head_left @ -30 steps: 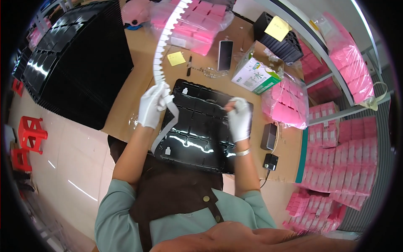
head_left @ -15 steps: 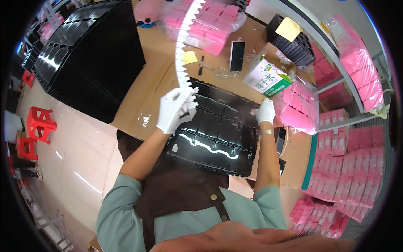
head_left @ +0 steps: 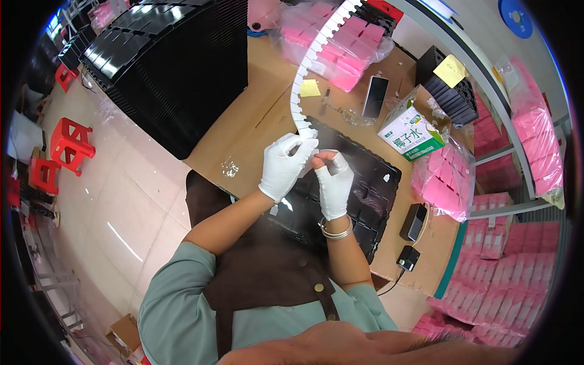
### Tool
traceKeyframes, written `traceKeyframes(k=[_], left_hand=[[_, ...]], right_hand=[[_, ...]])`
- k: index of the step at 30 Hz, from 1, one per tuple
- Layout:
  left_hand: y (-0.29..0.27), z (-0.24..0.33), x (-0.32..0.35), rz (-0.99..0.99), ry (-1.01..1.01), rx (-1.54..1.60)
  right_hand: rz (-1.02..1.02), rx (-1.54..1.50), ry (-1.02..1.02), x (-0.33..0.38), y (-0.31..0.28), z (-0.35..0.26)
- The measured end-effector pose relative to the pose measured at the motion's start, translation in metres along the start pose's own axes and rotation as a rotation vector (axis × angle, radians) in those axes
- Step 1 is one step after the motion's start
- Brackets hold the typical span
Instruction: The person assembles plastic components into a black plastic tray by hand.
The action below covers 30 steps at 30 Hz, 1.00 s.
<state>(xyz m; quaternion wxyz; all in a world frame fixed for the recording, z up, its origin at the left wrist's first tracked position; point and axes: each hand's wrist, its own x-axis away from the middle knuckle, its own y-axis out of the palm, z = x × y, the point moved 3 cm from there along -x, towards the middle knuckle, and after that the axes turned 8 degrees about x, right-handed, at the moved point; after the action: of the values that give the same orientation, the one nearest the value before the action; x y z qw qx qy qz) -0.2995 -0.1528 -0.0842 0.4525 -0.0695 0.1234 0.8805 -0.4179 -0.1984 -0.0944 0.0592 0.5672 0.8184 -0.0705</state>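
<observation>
Strip: white notched strip [head_left: 302,91] arching up and away from both hands, long axis running far-right, lower end over the black tray [head_left: 365,201].
Left hand [head_left: 283,167]: fingers closing round the strip's end — nearer.
Right hand [head_left: 334,182]: fingers pinching just beside it.

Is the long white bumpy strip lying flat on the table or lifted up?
Lifted up. The left hand and right hand pinch the lower end of the white strip above the black tray; the rest arcs upward over the table.

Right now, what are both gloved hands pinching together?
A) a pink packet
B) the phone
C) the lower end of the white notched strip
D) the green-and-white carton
C: the left hand and right hand meet at the white notched strip, above the black tray.
</observation>
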Motion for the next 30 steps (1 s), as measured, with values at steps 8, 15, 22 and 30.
traceKeyframes(k=[8, 15, 22, 30], left_hand=[[0.004, -0.024, -0.004, 0.025, -0.665, 0.751], [-0.046, -0.008, -0.021, 0.153, -0.411, 0.604], [-0.031, -0.016, -0.02, 0.199, -0.44, 0.581], [-0.03, -0.016, -0.01, 0.12, -0.452, 0.523]], right_hand=[[0.033, 0.078, -0.254, 0.012, -0.017, -0.013], [0.094, 0.788, -0.127, 0.048, -0.169, -0.015], [-0.221, 1.368, 0.113, 0.128, -0.19, 0.054], [-0.216, 1.478, 0.296, 0.121, -0.189, 0.062]])
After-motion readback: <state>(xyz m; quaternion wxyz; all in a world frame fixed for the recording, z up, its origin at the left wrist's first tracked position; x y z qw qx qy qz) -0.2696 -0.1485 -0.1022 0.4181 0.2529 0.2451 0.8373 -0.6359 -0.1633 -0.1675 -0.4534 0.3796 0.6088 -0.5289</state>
